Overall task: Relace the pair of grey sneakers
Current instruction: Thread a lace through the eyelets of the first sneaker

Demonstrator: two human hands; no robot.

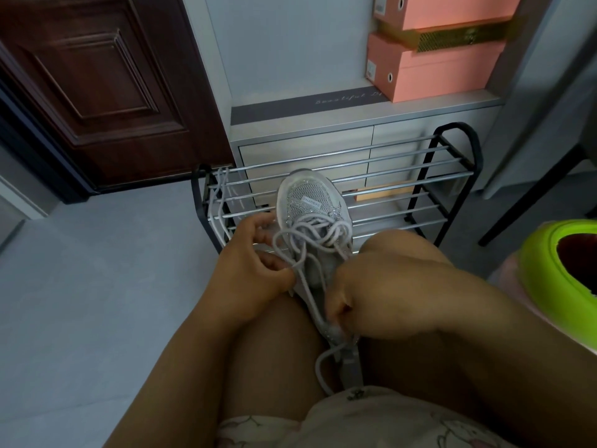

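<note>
A grey mesh sneaker (310, 202) lies between my knees, toe pointing away onto the shoe rack. Its pale lace (307, 234) loops loosely over the tongue in several tangled turns. My left hand (255, 273) pinches a strand of that lace beside the sneaker's left edge. My right hand (371, 295) is curled around the sneaker's heel end and pinches a lace strand that trails down toward my lap. A second loose lace (217, 202) hangs over the rack's left bars. The other sneaker is not in view.
A black-framed shoe rack (420, 189) with chrome bars stands in front of a grey cabinet (307, 140). Pink shoe boxes (433, 66) are stacked on the cabinet. A dark wooden door (97, 92) is at left, a green-rimmed bin (555, 263) at right.
</note>
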